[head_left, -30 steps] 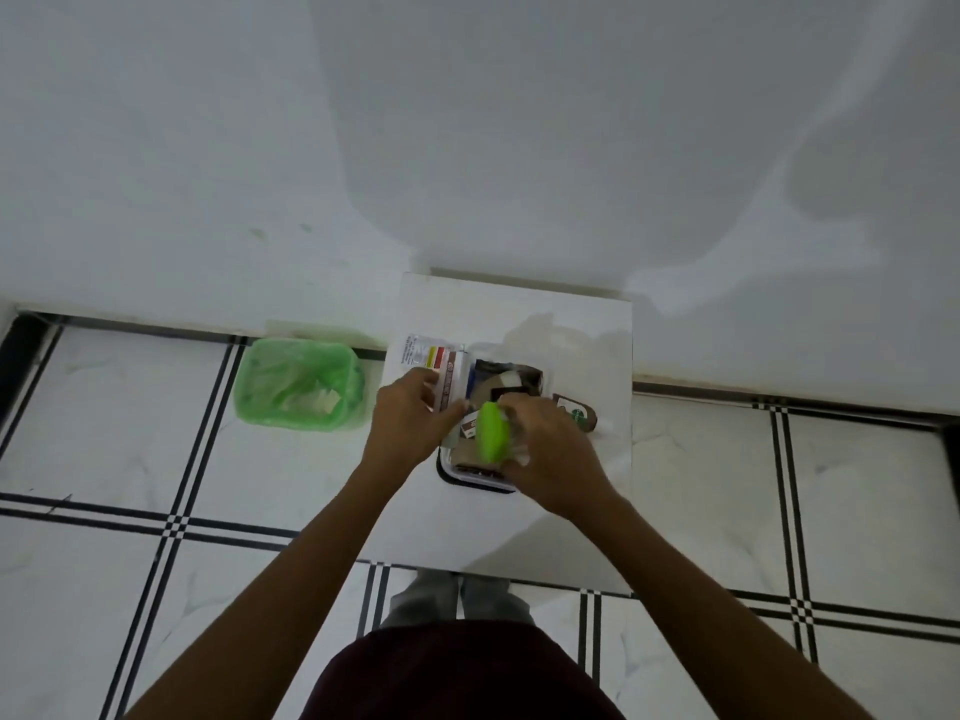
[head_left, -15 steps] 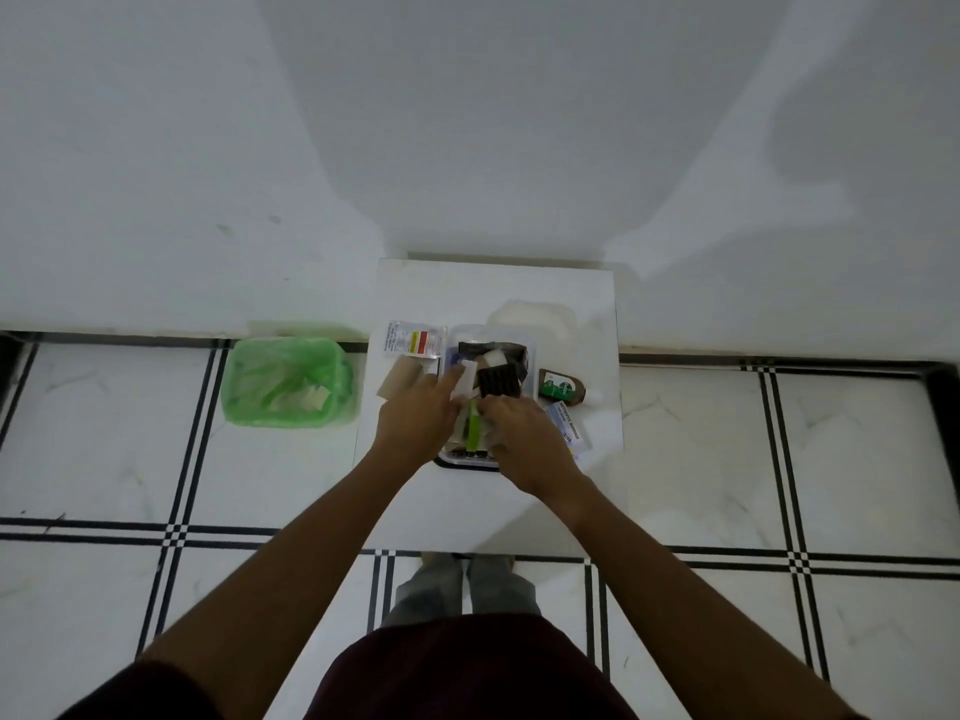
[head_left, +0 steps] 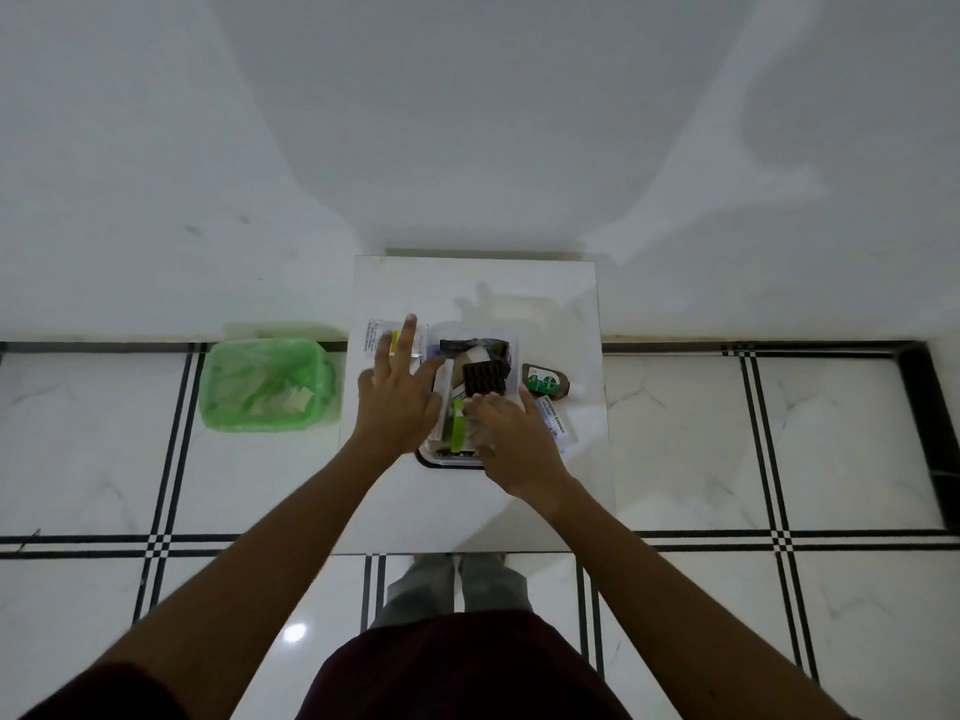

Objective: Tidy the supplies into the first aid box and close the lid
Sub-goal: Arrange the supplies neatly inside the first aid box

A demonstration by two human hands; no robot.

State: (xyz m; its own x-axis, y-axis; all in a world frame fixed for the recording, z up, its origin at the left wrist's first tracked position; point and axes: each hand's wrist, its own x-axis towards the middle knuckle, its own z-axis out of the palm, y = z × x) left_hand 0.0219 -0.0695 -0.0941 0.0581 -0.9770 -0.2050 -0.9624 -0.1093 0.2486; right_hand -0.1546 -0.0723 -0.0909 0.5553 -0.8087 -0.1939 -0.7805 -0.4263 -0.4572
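The clear plastic first aid box [head_left: 470,457] sits lidless, mid-way across the small white table [head_left: 550,304]. The left hand [head_left: 397,394] hovers beside it, fingers spread and empty. The right hand [head_left: 511,436] rests flat over its contents beside a bright green tube [head_left: 457,426]; a brown bottle [head_left: 545,380] lies outside.

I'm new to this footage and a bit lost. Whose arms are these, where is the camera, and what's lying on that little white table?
The camera sits on a person's head, looking down at their own bare arms. The left hand is spread open, holding nothing. The right hand rests on the first aid box, over a green item; its grip is unclear. On the white table beside the box lie a brown bottle, a bandage packet and a flat packet. A green bin stands on the floor.
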